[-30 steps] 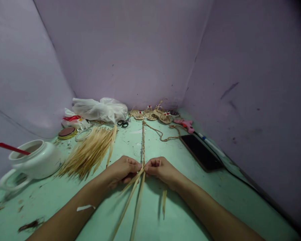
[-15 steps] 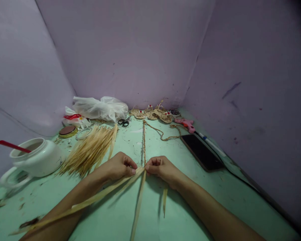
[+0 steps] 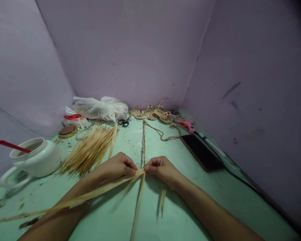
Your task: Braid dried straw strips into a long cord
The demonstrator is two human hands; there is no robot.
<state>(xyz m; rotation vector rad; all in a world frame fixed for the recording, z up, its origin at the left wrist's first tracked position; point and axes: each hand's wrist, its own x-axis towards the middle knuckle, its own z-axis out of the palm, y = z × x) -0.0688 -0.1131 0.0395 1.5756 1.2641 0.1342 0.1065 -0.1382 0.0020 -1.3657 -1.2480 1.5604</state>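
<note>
A thin braided cord [image 3: 144,142] runs down the middle of the green table to where both hands meet. My left hand [image 3: 121,165] is closed, thumb and fingers pinching pale flat straw strips [image 3: 100,190] just left of the braid's lower end. One long strip trails across my left forearm. My right hand [image 3: 160,169] pinches at the braid's end, its thumb and forefinger pressed together. Another strip [image 3: 139,207] hangs straight toward me between the hands. The tip of a short strip [image 3: 163,201] sticks out below my right hand.
Left lie a bundle of straw [image 3: 90,152], a white pot [image 3: 43,159] with a red handle sticking out, and a round tin [image 3: 68,131]. Behind are a plastic bag [image 3: 100,107], scissors [image 3: 123,123] and woven pieces [image 3: 163,115]. A pink glue gun [image 3: 187,124] and a phone [image 3: 202,152] lie right.
The long strip's free end has swung a little up and left, and the shorter strip beside it has shifted. Both hands stay nearly in place, still pinching.
</note>
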